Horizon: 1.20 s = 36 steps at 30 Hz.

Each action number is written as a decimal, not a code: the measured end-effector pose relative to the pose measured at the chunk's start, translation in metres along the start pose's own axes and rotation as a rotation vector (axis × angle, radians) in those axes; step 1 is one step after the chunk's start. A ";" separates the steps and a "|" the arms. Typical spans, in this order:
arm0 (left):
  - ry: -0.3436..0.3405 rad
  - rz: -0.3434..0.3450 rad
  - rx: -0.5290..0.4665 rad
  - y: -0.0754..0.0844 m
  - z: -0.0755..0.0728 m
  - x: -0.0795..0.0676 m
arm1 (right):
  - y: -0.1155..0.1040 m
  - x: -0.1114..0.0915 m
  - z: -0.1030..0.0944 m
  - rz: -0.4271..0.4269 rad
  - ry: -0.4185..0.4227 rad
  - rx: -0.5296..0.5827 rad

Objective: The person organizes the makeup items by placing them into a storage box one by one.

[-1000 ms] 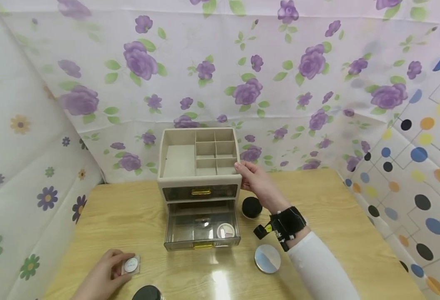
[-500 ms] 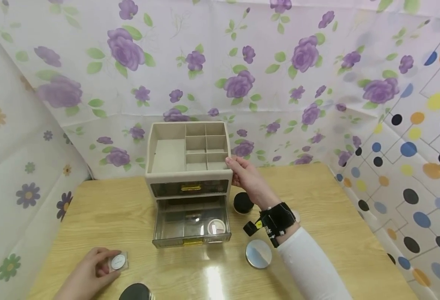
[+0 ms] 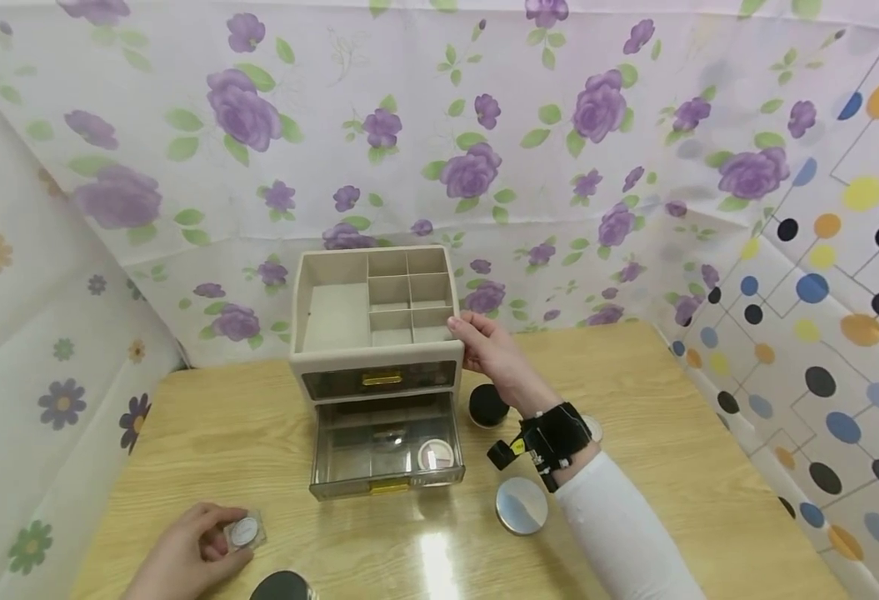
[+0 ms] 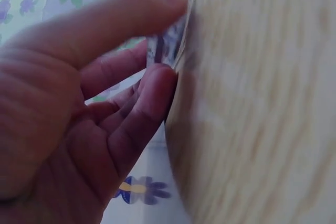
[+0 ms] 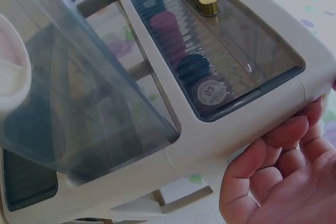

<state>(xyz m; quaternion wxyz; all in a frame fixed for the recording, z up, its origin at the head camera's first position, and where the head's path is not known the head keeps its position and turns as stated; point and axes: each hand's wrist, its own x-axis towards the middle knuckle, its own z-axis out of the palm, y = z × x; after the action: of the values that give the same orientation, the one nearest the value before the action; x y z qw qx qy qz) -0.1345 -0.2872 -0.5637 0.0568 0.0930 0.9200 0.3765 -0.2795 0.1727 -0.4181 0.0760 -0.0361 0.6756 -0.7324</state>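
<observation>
My left hand (image 3: 187, 550) pinches a small clear square case (image 3: 246, 532) with a round white label, low over the table at the front left. In the left wrist view, the case (image 4: 167, 43) stands between thumb and fingers, close to the wood. My right hand (image 3: 502, 354) holds the right side of a cream makeup organizer (image 3: 375, 360), thumb at the top rim. Its curled fingers (image 5: 286, 132) press the side wall in the right wrist view. The lower clear drawer (image 3: 349, 469) is pulled out, with a round compact (image 3: 435, 455) at its right. The upper drawer (image 5: 236, 66) is closed over several small items.
A black-lidded jar (image 3: 488, 405) stands right of the organizer, below my right hand. Nearer lies a silvery round compact (image 3: 521, 506). Another black lid (image 3: 282, 587) shows at the bottom edge. A pale round item (image 3: 593, 428) is partly behind my wrist. Flowered cloth (image 3: 379, 167) hangs behind.
The head view has shifted slightly, moving the whole scene left. Both hands keep their holds; the organizer and its drawers stay as they were.
</observation>
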 end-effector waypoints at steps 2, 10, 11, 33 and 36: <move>-0.021 -0.031 -0.012 0.002 -0.001 -0.001 | 0.000 -0.001 0.000 0.001 0.000 -0.004; 0.003 0.023 -0.026 0.011 -0.003 0.002 | -0.002 0.001 -0.004 -0.028 -0.005 0.002; 0.024 0.041 -0.023 0.012 -0.003 0.003 | -0.003 0.002 -0.005 -0.030 -0.005 0.004; 0.179 0.587 0.002 0.125 -0.027 0.028 | 0.000 -0.001 0.000 -0.031 -0.015 0.012; 0.128 0.622 -0.006 0.146 -0.022 0.036 | 0.001 0.000 -0.002 -0.035 -0.017 0.006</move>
<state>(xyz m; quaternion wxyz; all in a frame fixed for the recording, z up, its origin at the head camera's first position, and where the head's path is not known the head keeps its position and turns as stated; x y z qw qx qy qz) -0.1550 -0.1922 -0.4465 -0.1188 0.3461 0.8479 0.3836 -0.2795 0.1749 -0.4190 0.0690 -0.0542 0.6722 -0.7352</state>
